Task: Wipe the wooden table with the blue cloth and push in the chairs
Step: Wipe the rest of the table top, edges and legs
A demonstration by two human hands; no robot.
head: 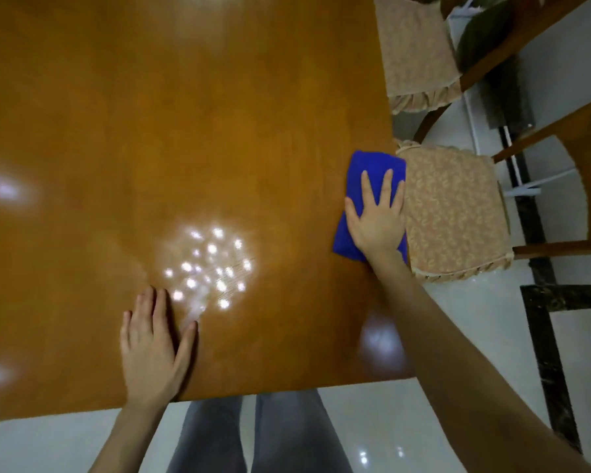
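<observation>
A glossy wooden table (185,131) fills most of the head view. The folded blue cloth (369,165) lies at the table's right edge. My right hand (376,216) presses flat on the cloth with fingers spread. My left hand (154,346) rests flat on the bare tabletop near the front edge, holding nothing. Two wooden chairs with beige patterned cushions stand along the right side: the near chair (454,213) touches the table edge beside the cloth, and the far chair (417,52) sits behind it.
Bright lamp reflections (209,264) glare on the tabletop near my left hand. My legs in grey trousers (253,435) stand at the front edge. Pale glossy floor tiles with dark inlaid strips (539,329) run to the right.
</observation>
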